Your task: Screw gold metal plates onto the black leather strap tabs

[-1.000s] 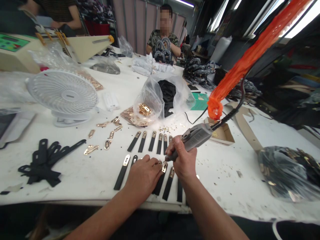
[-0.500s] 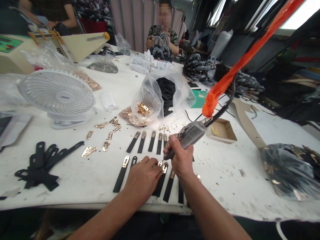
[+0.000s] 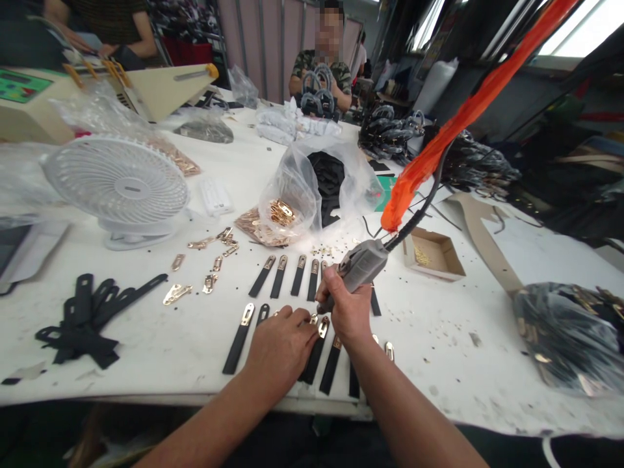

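Note:
My right hand is wrapped round a grey electric screwdriver, whose cable rises beside an orange wrapping. The tool's tip points down at the gold plate on the end of a black strap. My left hand lies low over the row, its fingers closed and pressed on that strap close to the tip; its fingertips are partly hidden. Beside it, more black straps with gold plates lie in a row, one at the left. A second row lies farther back.
Loose gold plates and a pile of black straps lie at left, near a white fan. Clear bags stand in the middle. A small cardboard box and a filled bag are at right. A person sits opposite.
The screwdriver's rear has swung slightly left, its tip staying by the same strap. The left hand keeps its place on the strap. The view has shifted slightly.

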Available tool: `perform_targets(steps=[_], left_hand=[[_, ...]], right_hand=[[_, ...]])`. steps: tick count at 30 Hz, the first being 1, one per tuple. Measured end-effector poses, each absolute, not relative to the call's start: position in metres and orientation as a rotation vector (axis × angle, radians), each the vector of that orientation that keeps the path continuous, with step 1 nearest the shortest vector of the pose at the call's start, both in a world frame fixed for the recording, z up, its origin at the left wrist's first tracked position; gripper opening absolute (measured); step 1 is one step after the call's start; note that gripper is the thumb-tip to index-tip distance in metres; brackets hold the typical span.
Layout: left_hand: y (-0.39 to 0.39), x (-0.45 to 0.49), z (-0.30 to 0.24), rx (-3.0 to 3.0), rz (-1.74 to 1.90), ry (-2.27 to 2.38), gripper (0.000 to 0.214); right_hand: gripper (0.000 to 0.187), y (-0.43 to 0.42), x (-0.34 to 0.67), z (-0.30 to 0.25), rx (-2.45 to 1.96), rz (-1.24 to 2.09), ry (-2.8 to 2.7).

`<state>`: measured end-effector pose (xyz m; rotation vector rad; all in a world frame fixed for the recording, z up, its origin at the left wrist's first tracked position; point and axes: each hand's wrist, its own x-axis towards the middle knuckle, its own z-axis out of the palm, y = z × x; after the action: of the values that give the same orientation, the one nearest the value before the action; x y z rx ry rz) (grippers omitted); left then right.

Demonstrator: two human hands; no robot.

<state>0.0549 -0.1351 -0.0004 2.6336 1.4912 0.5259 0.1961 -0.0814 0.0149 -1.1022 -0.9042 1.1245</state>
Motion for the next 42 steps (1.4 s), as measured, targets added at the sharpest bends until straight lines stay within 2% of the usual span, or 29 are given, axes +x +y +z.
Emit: perform_targets(steps=[21,34,42], left_hand=[[-0.136,0.06,-0.001,2.577,0.352,1.546,0.013],[-0.139,0.06,-0.001,2.599,0.41,1.526,0.015],[-0.139,0.056,-0.001,2.613,0.505,1.509,0.019]], right_hand=[[0.026,-0.077,0.19,0.025,-1.186,1.091,-1.292],[0.035,-0.074,0.192,0.025,-1.105,1.188,-1.275],[0.04,-0.081,0.22,0.038,-0.851,1.269,-1.142]])
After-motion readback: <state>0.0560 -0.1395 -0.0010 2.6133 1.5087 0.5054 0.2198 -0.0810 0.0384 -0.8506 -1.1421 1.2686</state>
